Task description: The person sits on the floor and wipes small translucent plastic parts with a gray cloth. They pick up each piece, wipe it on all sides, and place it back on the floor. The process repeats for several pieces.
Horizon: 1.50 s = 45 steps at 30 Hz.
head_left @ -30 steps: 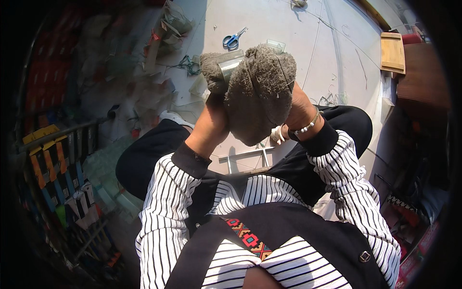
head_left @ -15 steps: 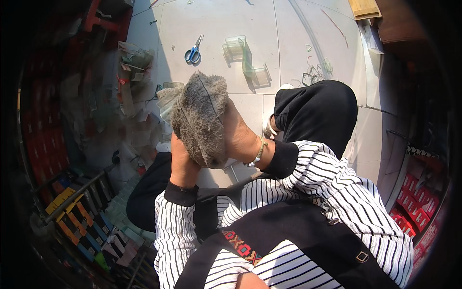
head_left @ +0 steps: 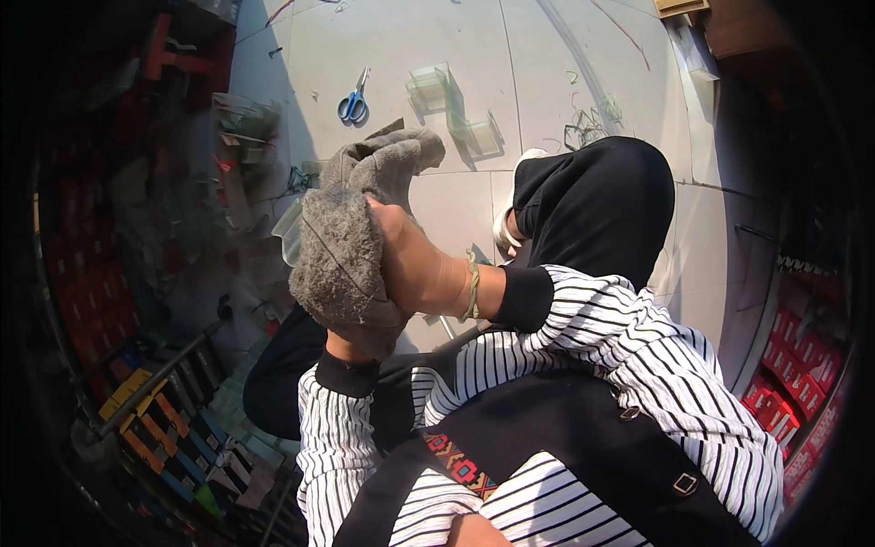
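My right hand [head_left: 415, 260] is closed on a grey-brown fuzzy cloth [head_left: 337, 264], its fingers sunk into the folds. One end of the cloth is bunched up and curls over to the right beyond the hand. Beneath it comes my left hand [head_left: 348, 347], of which only the wrist part shows; its fingers are hidden under the cloth. At the cloth's left edge a clear plastic piece [head_left: 289, 233] sticks out, mostly covered. Whether the left hand grips it cannot be seen.
Blue-handled scissors [head_left: 353, 108] and a clear bent plastic holder [head_left: 453, 109] lie on the tiled floor [head_left: 456, 205]. Thin plastic scraps [head_left: 588, 132] are near my right knee. Clear pieces [head_left: 246, 128] are heaped at left. Red boxes [head_left: 797, 374] stand at right.
The cloth has moved a little left and its shape has changed, with one end now folded over at the top. My right hand has shifted left with it. The view has tilted slightly.
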{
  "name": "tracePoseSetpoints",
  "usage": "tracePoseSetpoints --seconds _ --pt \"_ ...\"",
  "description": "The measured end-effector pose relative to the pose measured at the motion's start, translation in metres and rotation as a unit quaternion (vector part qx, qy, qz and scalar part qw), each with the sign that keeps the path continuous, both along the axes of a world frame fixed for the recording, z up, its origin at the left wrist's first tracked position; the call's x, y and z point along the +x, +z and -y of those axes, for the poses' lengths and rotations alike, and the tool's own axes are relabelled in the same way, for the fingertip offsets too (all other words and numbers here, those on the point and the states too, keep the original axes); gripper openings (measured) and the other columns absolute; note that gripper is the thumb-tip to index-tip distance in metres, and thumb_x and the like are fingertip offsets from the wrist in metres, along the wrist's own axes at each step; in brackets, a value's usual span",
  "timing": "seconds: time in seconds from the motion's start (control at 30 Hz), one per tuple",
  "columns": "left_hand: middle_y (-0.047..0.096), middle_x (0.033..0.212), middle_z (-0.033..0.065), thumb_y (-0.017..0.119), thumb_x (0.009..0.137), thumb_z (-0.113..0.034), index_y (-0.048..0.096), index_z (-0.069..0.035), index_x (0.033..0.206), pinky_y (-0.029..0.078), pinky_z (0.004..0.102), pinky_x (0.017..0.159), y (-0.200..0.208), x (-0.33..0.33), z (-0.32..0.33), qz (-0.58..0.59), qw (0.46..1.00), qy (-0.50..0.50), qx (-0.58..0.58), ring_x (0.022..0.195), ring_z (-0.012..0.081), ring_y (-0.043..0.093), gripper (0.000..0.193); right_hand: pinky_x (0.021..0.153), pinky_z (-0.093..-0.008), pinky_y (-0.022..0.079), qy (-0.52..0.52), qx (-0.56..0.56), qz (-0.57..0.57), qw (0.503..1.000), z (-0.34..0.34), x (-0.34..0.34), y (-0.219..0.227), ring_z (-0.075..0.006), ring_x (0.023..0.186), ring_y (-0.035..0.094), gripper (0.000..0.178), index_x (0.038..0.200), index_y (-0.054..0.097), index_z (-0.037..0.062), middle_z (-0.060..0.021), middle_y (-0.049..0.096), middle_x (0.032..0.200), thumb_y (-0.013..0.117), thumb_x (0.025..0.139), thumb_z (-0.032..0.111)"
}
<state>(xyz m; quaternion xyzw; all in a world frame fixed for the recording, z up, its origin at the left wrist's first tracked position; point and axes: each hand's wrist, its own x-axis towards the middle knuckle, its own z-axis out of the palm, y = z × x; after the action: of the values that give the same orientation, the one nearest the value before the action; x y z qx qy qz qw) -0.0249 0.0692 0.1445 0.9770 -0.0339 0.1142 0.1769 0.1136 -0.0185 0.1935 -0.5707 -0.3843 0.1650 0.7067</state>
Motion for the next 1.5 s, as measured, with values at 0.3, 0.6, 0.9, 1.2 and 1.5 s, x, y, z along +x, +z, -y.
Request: tracePoseSetpoints --seconds 0.3,0.6,0.9,1.2,1.5 --pt "0.054 0.112 0.0099 0.054 0.089 -0.016 0.047 0.0 0.119 0.046 0.0284 0.081 0.006 0.022 0.013 -0.093 0.672 0.141 -0.721 0.097 0.018 0.055 0.035 0.078 -0.0327 0.047 -0.085 -0.014 0.032 0.996 0.008 0.0 -0.017 -0.0265 0.089 0.059 0.031 0.099 0.057 -0.0003 -0.014 0.061 0.094 0.067 0.072 0.009" --pt "0.057 0.081 0.0002 0.059 0.089 -0.016 0.057 0.001 0.093 0.04 0.0174 0.069 0.051 0.053 -0.01 0.11 0.789 0.232 -0.558 0.074 0.0054 0.05 0.018 0.09 -0.0344 0.044 -0.047 -0.047 -0.152 0.986 0.018 0.032 -0.026 -0.0212 0.101 0.055 0.042 0.117 0.049 0.0051 -0.0097 0.057 0.11 0.044 0.092 0.039" --pt "0.063 0.096 0.0086 0.057 0.09 -0.026 0.057 0.004 0.102 0.046 0.0242 0.08 0.045 0.059 -0.009 0.012 0.534 0.183 -0.825 0.085 0.0123 0.06 0.033 0.066 -0.0336 0.049 -0.047 -0.271 0.199 0.941 0.006 0.027 -0.031 -0.0287 0.077 0.063 0.027 0.09 0.061 0.0008 -0.0133 0.064 0.083 0.07 0.069 0.016" --pt "0.056 0.118 0.0109 0.048 0.093 -0.035 0.049 -0.002 0.119 0.046 0.0326 0.092 0.047 0.054 -0.008 0.0 0.367 0.149 -0.918 0.108 0.0189 0.054 0.043 0.067 -0.0357 0.05 -0.054 -0.187 0.312 0.93 -0.005 0.026 -0.015 -0.0319 0.077 0.061 0.026 0.089 0.06 0.0015 -0.0152 0.061 0.082 0.064 0.066 0.013" --pt "0.064 0.096 0.0108 0.054 0.091 -0.027 0.059 0.0 0.097 0.048 0.031 0.081 0.044 0.052 -0.011 0.044 0.439 0.122 -0.889 0.089 0.0179 0.062 0.028 0.085 -0.036 0.046 -0.027 0.103 -0.273 0.956 0.0 0.028 -0.039 -0.0247 0.096 0.057 0.043 0.112 0.054 0.005 -0.0119 0.059 0.105 0.052 0.084 0.038"
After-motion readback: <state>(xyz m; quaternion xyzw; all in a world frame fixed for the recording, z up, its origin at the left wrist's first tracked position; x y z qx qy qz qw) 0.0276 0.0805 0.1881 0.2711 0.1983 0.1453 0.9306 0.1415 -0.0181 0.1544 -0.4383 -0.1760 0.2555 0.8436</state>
